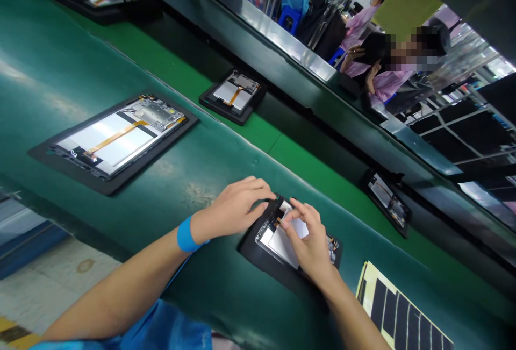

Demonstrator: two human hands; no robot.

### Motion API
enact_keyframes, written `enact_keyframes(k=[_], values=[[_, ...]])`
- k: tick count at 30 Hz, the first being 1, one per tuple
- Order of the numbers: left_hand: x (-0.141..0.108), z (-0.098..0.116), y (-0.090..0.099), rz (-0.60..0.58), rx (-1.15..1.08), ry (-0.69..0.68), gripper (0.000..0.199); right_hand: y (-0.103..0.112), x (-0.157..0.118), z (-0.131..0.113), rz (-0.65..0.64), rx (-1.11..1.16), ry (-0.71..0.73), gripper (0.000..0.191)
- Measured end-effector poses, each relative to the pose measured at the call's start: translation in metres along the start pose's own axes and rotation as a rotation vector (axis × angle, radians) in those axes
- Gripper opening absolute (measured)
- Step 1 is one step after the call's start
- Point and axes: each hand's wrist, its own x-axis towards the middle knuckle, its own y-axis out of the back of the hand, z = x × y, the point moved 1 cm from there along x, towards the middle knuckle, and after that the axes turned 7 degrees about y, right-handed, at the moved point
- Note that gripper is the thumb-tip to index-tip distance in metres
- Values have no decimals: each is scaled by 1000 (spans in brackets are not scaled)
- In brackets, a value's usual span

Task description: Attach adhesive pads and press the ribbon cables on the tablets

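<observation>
An opened tablet with bare inner parts lies on a black pad on the green bench. My left hand, with a blue band at the wrist, reaches the tablet's upper left edge; its thumb and forefinger are apart, with nothing visible between them. Above the tablet is my right hand, thumb and forefinger bent close together near the orange connector; whatever they hold, if anything, is too small to name. Part of the tablet is hidden under this hand.
Another opened tablet lies left on the bench. Further tablets sit on the green belt beyond. A sheet of black strips is at lower right. People in pink and blue are across the line.
</observation>
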Motion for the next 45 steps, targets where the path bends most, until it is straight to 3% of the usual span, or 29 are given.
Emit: enact_keyframes(k=[4,14,28,35,45], values=[[-4,-4,3,-124,287,-117,26,-5,-2,6,-114,27,18,39],[-10,-9,-5,-271,390,-169,34,-8,-2,18,-188,8,-55,43],[-11,-5,-9,-255,456,-243,27,-7,-1,25,-233,84,-93,46],[-12,-6,-14,-292,504,-229,35,-6,-1,24,-228,90,-78,48],[-16,-9,-20,-251,529,-226,31,-7,-3,28,-129,127,-114,56]])
